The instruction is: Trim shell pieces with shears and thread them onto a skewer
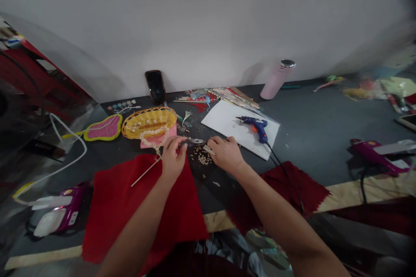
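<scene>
My right hand (225, 152) is closed around a pair of pliers (196, 141), whose metal jaws point left. Facing those jaws, my left hand (173, 156) has its fingers curled together at the tips; whatever they pinch is too small to make out. Just beneath the pliers lies a scatter of small pale pieces (204, 159) on the dark table. Beside my left hand a beaded loop (149, 142) rests partly over a yellow woven basket (146, 117) and a pink sheet. A thin pale stick (144, 173) runs from it over a red cloth (139, 203).
A blue glue gun (256, 126) lies on a white board (224, 117), its cord trailing toward me. Behind stand a phone (155, 86) and a pink tumbler (276, 80). Purple devices sit at left (69, 205) and right (380, 156). A white partition (208, 30) closes the back.
</scene>
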The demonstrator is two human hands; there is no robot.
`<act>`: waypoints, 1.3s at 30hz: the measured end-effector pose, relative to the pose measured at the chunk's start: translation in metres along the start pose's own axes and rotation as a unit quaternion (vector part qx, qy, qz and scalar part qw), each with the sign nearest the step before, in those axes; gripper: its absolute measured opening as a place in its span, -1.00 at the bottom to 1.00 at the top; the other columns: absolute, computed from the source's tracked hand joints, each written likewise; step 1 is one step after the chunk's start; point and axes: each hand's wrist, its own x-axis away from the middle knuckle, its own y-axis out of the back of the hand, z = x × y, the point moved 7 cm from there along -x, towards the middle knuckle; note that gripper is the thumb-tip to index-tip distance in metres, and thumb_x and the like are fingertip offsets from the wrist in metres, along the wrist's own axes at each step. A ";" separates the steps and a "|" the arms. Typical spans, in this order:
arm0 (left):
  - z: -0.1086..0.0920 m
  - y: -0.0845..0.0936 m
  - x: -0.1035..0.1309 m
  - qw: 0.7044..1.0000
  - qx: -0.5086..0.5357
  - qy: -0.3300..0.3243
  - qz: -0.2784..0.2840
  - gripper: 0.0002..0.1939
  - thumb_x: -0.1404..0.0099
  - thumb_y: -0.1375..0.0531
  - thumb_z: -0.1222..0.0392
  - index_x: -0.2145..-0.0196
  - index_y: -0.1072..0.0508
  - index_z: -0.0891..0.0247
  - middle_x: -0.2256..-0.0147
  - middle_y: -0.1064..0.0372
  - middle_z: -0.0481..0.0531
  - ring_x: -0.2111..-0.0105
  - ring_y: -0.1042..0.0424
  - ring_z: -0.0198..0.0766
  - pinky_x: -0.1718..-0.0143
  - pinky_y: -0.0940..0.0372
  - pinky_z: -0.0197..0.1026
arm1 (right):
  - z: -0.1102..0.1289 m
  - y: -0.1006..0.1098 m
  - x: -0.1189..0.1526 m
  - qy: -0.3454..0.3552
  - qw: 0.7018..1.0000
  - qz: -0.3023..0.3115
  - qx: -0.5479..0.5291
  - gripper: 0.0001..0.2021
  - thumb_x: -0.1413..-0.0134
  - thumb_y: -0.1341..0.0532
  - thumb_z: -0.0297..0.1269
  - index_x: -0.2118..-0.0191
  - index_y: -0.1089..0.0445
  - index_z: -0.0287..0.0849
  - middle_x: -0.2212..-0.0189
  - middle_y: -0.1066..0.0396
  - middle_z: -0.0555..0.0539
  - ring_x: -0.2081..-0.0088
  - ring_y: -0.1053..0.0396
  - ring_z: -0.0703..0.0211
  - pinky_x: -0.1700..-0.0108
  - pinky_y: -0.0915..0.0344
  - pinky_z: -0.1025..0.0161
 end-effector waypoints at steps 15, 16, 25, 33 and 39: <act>-0.012 -0.021 -0.038 0.973 -0.200 -0.047 0.106 -0.85 -0.18 -0.11 0.16 0.44 -0.45 0.19 0.18 -0.36 0.06 0.08 -0.26 -0.11 -0.01 -0.09 -0.01 | -0.006 0.007 0.006 0.013 1.000 -0.028 -0.001 -0.77 -0.13 -0.02 -0.22 0.11 -0.27 -0.07 0.06 -0.23 -0.12 0.25 -0.28 0.15 0.13 0.06 0.08; -0.015 -0.018 -0.039 0.976 -0.191 -0.051 0.094 -0.85 -0.19 -0.09 0.17 0.43 -0.45 0.19 0.18 -0.37 0.05 0.08 -0.25 -0.12 -0.01 -0.09 -0.02 | -0.009 0.004 0.005 0.003 1.000 -0.029 -0.004 -0.77 -0.13 -0.02 -0.19 0.10 -0.26 -0.06 0.06 -0.23 -0.11 0.25 -0.28 0.15 0.13 0.05 0.09; -0.012 -0.032 -0.007 0.978 -0.139 -0.072 0.138 -0.79 -0.25 -0.04 0.14 0.36 -0.46 0.20 0.22 -0.40 0.06 0.12 -0.27 -0.14 0.02 -0.11 -0.02 | -0.054 -0.009 -0.001 -0.132 0.991 -0.014 -0.028 -0.70 -0.12 -0.04 -0.04 0.11 -0.24 -0.08 0.10 -0.26 -0.12 0.19 -0.30 0.12 0.25 -0.12 0.21; -0.008 -0.039 0.021 0.964 -0.147 -0.075 0.208 -0.75 -0.22 -0.07 0.17 0.16 -0.43 0.15 0.17 -0.38 0.07 0.10 -0.25 -0.12 0.07 -0.12 -0.01 | -0.058 -0.013 -0.002 -0.155 0.986 0.009 -0.063 -0.68 -0.12 -0.04 -0.01 0.09 -0.24 -0.08 0.08 -0.24 -0.13 0.24 -0.34 0.14 0.31 -0.17 0.26; -0.022 -0.052 0.037 0.956 -0.193 -0.079 0.205 -0.35 -0.03 -0.15 -0.21 -0.03 -0.27 0.15 -0.05 -0.18 0.15 -0.05 -0.08 0.05 0.01 -0.02 0.10 | -0.058 -0.014 -0.003 -0.155 0.985 0.001 -0.080 -0.68 -0.10 -0.07 -0.02 0.11 -0.23 -0.08 0.10 -0.25 -0.10 0.27 -0.36 0.14 0.37 -0.16 0.28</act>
